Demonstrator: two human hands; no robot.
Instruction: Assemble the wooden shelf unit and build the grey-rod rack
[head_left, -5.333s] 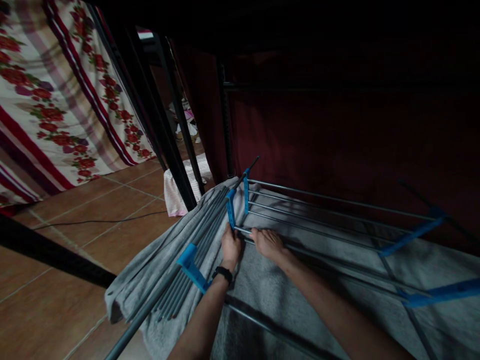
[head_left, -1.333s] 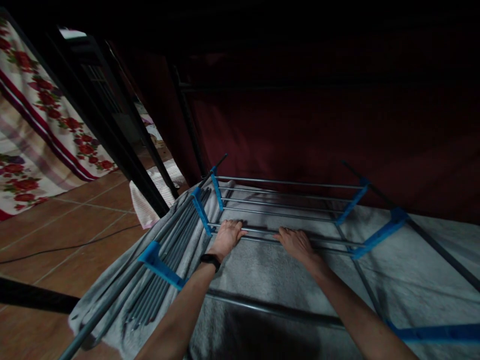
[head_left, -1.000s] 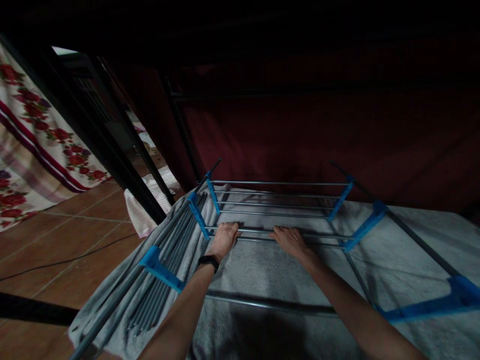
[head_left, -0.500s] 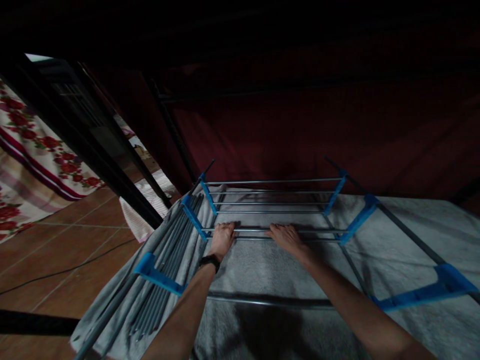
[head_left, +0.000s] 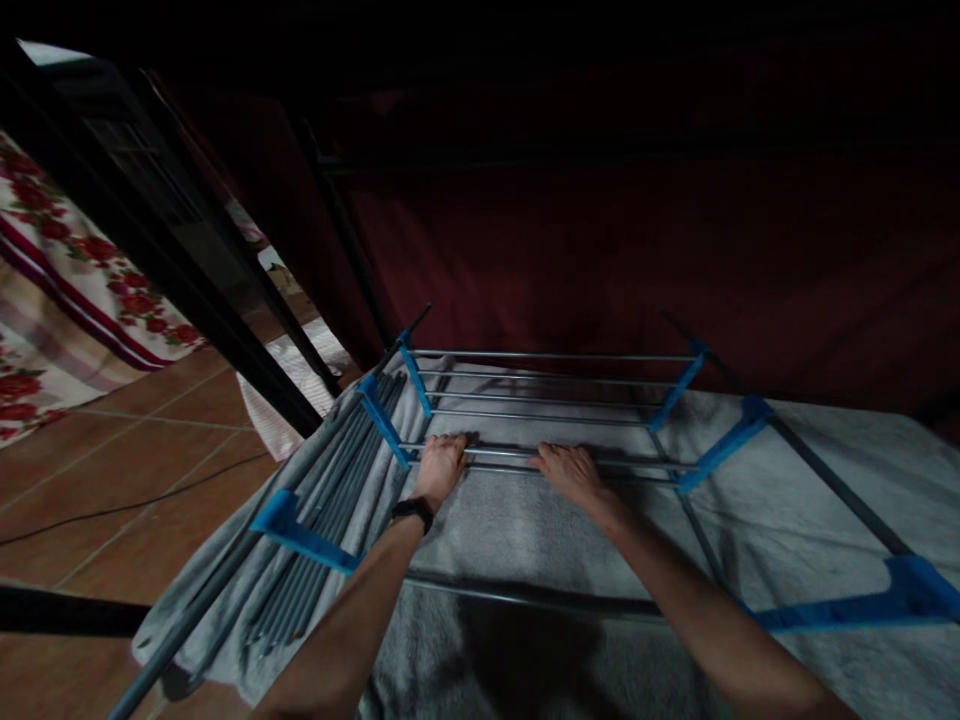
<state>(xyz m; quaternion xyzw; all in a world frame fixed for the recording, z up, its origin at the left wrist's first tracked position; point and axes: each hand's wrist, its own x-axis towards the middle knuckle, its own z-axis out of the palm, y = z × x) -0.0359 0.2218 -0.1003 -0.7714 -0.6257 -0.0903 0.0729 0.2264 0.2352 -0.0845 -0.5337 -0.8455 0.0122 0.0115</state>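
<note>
My left hand, with a black band on its wrist, is closed over the left part of a grey metal rod. My right hand grips the same rod further right, fingers curled over it. This rod and others span blue plastic brackets of a partly assembled tube rack. Behind the hands, several rods join a farther pair of blue brackets. Nearer me are a left blue bracket and a right one, with a thick tube crossing low between them. My fingertips are partly hidden.
Several loose grey tubes lie bundled on the grey blanket at left. A dark red curtain hangs behind the rack. Black posts rise at left, beside the tiled floor, a dark cable and a floral cloth.
The view has shifted slightly, and the rack appears a little wider and tilted, its left side higher. Both hands stay closed on the same rod.
</note>
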